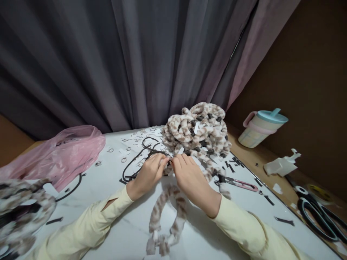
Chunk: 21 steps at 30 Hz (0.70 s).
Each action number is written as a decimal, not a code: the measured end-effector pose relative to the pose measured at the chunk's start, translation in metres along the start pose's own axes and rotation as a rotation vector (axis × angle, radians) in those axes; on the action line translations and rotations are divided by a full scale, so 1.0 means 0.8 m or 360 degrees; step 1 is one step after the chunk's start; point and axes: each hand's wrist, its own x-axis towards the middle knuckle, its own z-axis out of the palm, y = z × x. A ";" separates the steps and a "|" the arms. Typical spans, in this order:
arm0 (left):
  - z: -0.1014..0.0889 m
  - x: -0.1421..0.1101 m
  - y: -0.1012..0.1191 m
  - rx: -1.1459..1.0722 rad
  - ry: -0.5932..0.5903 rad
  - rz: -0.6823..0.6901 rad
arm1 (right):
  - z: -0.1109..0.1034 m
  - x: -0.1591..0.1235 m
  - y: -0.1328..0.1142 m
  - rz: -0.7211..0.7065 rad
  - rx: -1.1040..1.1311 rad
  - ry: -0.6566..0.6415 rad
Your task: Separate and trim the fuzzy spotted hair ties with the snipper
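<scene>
The left hand and the right hand pinch with closed fingers a small dark piece (its form is unclear) beside the black cord on the white table, apparently a fine handwork step, so the next move calls for steadiness.

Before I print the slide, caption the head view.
Left hand and right hand close together over a white table, a pile of fuzzy loops beyond.
</scene>
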 end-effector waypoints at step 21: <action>0.002 -0.005 0.015 -0.0286 -0.0068 -0.0315 | 0.038 0.004 0.016 0.0240 0.0893 0.0093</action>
